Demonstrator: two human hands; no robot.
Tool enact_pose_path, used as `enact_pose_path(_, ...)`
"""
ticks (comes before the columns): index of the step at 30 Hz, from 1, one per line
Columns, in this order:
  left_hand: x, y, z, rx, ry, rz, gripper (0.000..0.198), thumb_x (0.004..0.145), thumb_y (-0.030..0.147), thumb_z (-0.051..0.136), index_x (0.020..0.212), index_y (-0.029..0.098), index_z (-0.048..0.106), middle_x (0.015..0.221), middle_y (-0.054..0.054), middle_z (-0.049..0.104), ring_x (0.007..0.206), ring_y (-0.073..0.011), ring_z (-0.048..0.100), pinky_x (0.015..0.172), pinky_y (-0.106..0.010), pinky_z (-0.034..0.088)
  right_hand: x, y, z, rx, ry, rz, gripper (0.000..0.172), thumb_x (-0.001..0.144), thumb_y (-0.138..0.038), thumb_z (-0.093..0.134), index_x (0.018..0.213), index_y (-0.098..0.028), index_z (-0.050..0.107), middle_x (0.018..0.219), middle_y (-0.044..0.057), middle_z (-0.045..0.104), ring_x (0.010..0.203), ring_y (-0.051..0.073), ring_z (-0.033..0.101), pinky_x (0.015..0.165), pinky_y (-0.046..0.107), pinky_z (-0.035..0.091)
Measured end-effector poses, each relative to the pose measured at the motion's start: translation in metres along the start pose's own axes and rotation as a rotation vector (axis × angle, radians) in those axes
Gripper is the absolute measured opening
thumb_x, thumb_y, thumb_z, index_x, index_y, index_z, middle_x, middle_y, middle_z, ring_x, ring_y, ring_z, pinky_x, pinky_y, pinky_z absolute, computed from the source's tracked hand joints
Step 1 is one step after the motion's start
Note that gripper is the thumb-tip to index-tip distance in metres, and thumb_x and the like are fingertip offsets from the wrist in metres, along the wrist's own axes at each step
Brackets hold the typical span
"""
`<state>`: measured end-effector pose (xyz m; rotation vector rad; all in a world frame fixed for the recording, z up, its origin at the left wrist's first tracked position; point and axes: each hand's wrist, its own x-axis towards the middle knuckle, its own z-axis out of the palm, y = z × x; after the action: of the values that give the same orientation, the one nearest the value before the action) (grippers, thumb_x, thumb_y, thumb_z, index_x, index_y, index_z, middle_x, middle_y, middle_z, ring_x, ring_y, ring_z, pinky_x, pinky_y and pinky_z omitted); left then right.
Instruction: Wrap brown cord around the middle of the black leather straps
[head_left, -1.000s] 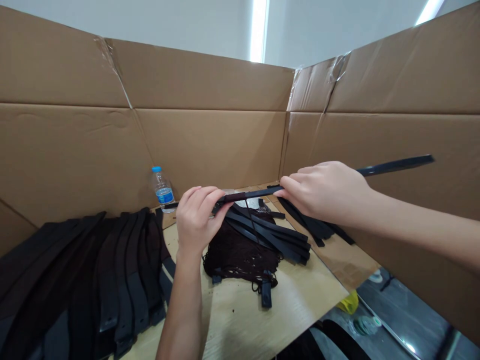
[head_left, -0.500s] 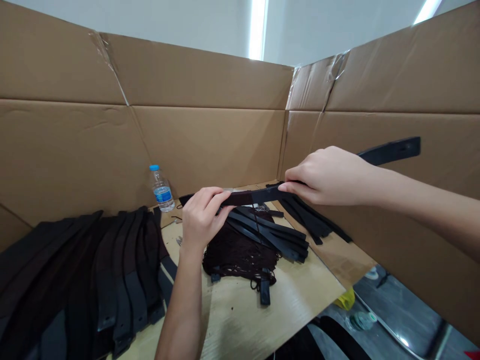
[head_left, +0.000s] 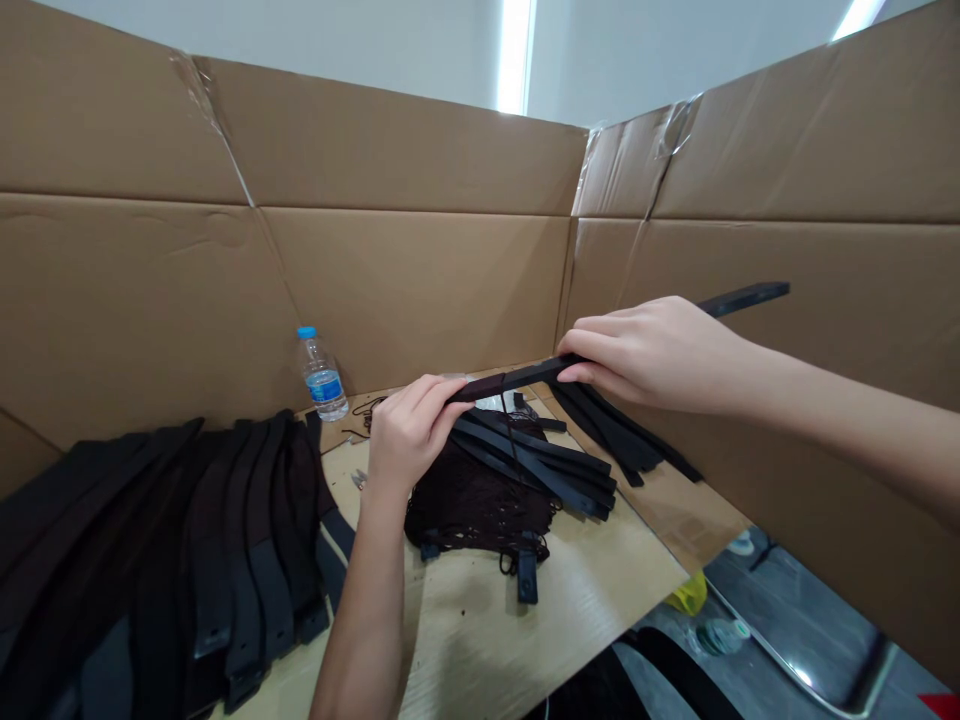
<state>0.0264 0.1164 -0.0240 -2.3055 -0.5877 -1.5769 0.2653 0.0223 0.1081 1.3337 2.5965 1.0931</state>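
Observation:
Both my hands hold one long black strip [head_left: 532,375] above the table. My left hand [head_left: 409,425] pinches it where dark brown cord is wound round it; my right hand [head_left: 645,350] grips the bare part, and the strip's end sticks out past my wrist. A single strand of cord [head_left: 510,430] hangs from the edge of the winding. Below lies a tangled heap of dark brown cord [head_left: 472,510], with several bare black strips [head_left: 555,470] on top of it. At left, many cord-wrapped strips [head_left: 255,560] lie side by side.
A water bottle [head_left: 324,378] with a blue cap stands by the cardboard wall [head_left: 420,290]. More black strips [head_left: 615,430] lie at the back right of the wooden table [head_left: 570,600]. Beyond the right edge, a yellow bag [head_left: 688,596] and another bottle [head_left: 720,636] are on the floor.
The strip has turned about its length, so its narrow edge now faces me. Its far right end has swung left and shows thinner. Both hands keep their hold.

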Motion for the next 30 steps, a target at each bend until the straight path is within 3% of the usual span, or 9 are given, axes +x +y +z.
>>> enact_pose_path(8, 0.0, 0.0, 0.0, -0.015, -0.028, -0.012, 0.018, 0.096, 0.027, 0.053, 0.105, 0.016, 0.064, 0.093, -0.006, 0.076, 0.08, -0.0154, 0.072, 0.068, -0.024, 0.054, -0.001, -0.011, 0.015, 0.173, -0.019, 0.188, 0.042, 0.101, -0.041, 0.034, 0.082, -0.017, 0.062, 0.075, 0.005, 0.068, 0.061, 0.016, 0.06, 0.051, 0.027, 0.024)
enact_pose_path(13, 0.0, 0.0, -0.004, 0.066, -0.028, -0.008, 0.023, 0.089, 0.031, 0.063, 0.107, 0.017, 0.063, 0.093, -0.005, 0.076, 0.079, -0.0176, 0.072, 0.069, -0.027, 0.054, -0.008, -0.025, 0.034, 0.337, 0.063, 0.245, 0.043, 0.101, -0.039, 0.033, 0.083, -0.016, 0.065, 0.075, 0.007, 0.069, 0.066, 0.018, 0.063, 0.055, 0.027, 0.033)
enact_pose_path(20, 0.001, -0.002, -0.007, 0.136, 0.011, 0.03, 0.012, 0.089, 0.023, 0.063, 0.099, 0.017, 0.063, 0.083, -0.004, 0.074, 0.071, -0.0169, 0.068, 0.065, -0.028, 0.05, -0.015, -0.034, 0.045, 0.507, 0.157, 0.29, 0.042, 0.101, -0.04, 0.034, 0.088, -0.016, 0.067, 0.083, 0.009, 0.072, 0.072, 0.018, 0.064, 0.06, 0.028, 0.039)
enact_pose_path(25, 0.003, -0.001, -0.006, 0.118, 0.035, 0.042, 0.018, 0.087, 0.029, 0.067, 0.1, 0.017, 0.063, 0.09, -0.007, 0.072, 0.08, -0.0198, 0.067, 0.072, -0.031, 0.052, -0.012, -0.03, 0.035, 0.685, 0.044, 0.435, 0.045, 0.098, -0.042, 0.04, 0.063, -0.018, 0.057, 0.055, 0.0, 0.057, 0.051, 0.011, 0.049, 0.054, 0.025, 0.034)
enact_pose_path(30, 0.002, 0.001, 0.0, 0.125, 0.033, 0.049, 0.021, 0.089, 0.032, 0.064, 0.102, 0.015, 0.064, 0.09, -0.007, 0.073, 0.078, -0.0194, 0.068, 0.068, -0.03, 0.051, -0.007, -0.022, 0.025, 0.814, -0.115, 0.558, 0.051, 0.096, -0.044, 0.04, 0.055, -0.018, 0.053, 0.046, -0.003, 0.049, 0.043, 0.008, 0.04, 0.05, 0.025, 0.031)
